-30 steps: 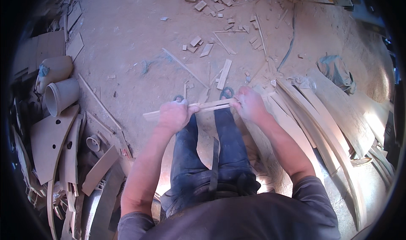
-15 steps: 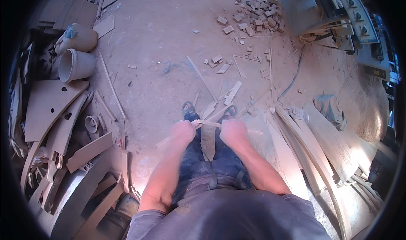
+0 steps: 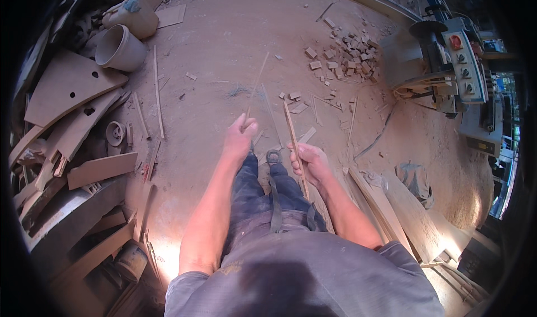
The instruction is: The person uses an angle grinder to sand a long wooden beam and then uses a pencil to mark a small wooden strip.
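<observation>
My left hand [image 3: 240, 135] is closed around the lower end of a thin wooden stick [image 3: 258, 82] that points up and away over the floor. Between the thumb and curled fingers of my right hand [image 3: 311, 163] sits a longer wooden strip [image 3: 291, 128]. It slants from beyond the hand back toward my waist. The hands are apart, in front of my legs, and the two pieces do not touch. Beneath them my sandalled foot [image 3: 273, 156] partly shows.
Cut wood blocks [image 3: 351, 57] lie heaped ahead to the right, near a machine with a control panel [image 3: 465, 65]. At left stand a white bucket [image 3: 120, 50], a jerrycan [image 3: 137, 18] and curved boards [image 3: 70, 90]. Long planks [image 3: 417, 216] lie at right, by a dark cable [image 3: 373, 141].
My hands were close together on wooden strip pieces held crosswise. Now they have drawn apart and risen, each with its own piece pointing forward. The view has shifted too.
</observation>
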Motion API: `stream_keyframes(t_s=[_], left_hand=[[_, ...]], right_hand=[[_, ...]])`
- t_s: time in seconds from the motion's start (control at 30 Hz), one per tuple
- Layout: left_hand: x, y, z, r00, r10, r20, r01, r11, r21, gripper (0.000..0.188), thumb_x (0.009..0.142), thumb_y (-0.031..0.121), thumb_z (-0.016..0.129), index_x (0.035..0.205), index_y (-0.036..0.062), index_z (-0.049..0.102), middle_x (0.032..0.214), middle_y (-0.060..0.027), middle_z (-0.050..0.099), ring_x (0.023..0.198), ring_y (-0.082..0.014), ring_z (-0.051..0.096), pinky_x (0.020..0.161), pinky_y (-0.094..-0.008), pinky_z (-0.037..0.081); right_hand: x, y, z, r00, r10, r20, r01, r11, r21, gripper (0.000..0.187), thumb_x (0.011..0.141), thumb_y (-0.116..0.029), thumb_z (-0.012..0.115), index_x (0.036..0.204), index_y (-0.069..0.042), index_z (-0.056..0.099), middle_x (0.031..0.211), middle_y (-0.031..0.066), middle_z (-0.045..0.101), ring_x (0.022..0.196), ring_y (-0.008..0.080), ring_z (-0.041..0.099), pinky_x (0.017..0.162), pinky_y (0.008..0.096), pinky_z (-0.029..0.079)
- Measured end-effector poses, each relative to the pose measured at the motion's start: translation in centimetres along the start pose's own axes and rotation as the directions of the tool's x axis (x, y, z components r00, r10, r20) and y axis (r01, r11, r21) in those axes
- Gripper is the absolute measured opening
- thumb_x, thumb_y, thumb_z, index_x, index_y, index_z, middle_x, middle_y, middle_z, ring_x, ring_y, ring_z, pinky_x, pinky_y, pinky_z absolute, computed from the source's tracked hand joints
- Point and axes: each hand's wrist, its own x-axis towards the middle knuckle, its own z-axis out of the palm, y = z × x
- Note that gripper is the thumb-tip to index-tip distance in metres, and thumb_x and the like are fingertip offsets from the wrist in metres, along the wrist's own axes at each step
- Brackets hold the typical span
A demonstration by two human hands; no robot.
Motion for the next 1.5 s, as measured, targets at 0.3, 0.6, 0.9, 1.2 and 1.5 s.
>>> stream_keyframes(t_s=[0.3,0.6,0.9,1.2,1.5], left_hand=[[-10.5,-0.2,-4.5,0.971,-0.051,-0.234,-0.08,0.851,-0.518,0.012,0.098,0.007,0.063,0.105,-0.0026,0.065,0.096,-0.0134,0.071,0.086,-0.0243,0.071,0.079,-0.0372,0.059],[-29.0,-9.3,-18.9,0.663,-0.1,-0.742,-0.6,0.521,-0.607,0.015,0.1,0.011,0.064,0.112,0.002,0.06,0.109,-0.0146,0.07,0.101,-0.0295,0.07,0.091,-0.0457,0.057],[-46.9,-19.3,-27.8,0.237,-0.288,-0.928,-0.925,0.225,-0.306,0.009,0.099,0.006,0.064,0.108,0.0057,0.063,0.108,-0.0167,0.072,0.103,-0.034,0.07,0.09,-0.0453,0.059],[-64.5,-28.5,-28.3,-0.165,-0.43,-0.888,-0.979,0.183,0.093,0.011,0.1,0.005,0.061,0.111,0.0069,0.06,0.109,-0.0171,0.072,0.104,-0.0357,0.07,0.091,-0.0459,0.058],[-73.9,-32.7,-25.3,-0.361,-0.704,-0.611,-0.93,0.228,0.287,0.004,0.098,0.002,0.059,0.101,0.0018,0.057,0.1,-0.0207,0.071,0.099,-0.0342,0.072,0.09,-0.0461,0.06]], right_hand=[[-2.1,1.8,7.2,0.873,0.357,0.332,-0.112,0.809,-0.577,0.026,0.104,-0.017,0.055,0.119,0.001,0.065,0.08,0.0057,0.069,0.062,0.0113,0.061,0.051,0.025,0.047],[-4.1,9.2,20.9,0.85,0.256,0.46,0.418,0.203,-0.886,0.026,0.095,-0.022,0.072,0.09,0.004,0.072,0.068,0.0035,0.063,0.064,0.0105,0.058,0.06,0.0293,0.049],[-6.1,26.9,38.5,0.617,0.525,0.587,0.642,0.096,-0.761,0.014,0.096,-0.011,0.071,0.102,0.001,0.072,0.073,0.0013,0.063,0.066,0.0084,0.054,0.059,0.0261,0.045],[-16.4,45.9,46.1,0.189,0.882,0.433,0.633,0.228,-0.74,0.02,0.102,-0.001,0.055,0.117,0.008,0.065,0.091,0.0144,0.073,0.076,0.0188,0.072,0.068,0.0317,0.059],[-21.9,61.8,47.4,0.095,0.985,0.142,0.664,0.043,-0.747,0.015,0.101,-0.005,0.061,0.111,0.005,0.064,0.083,0.0114,0.072,0.068,0.0176,0.07,0.062,0.0305,0.058]])
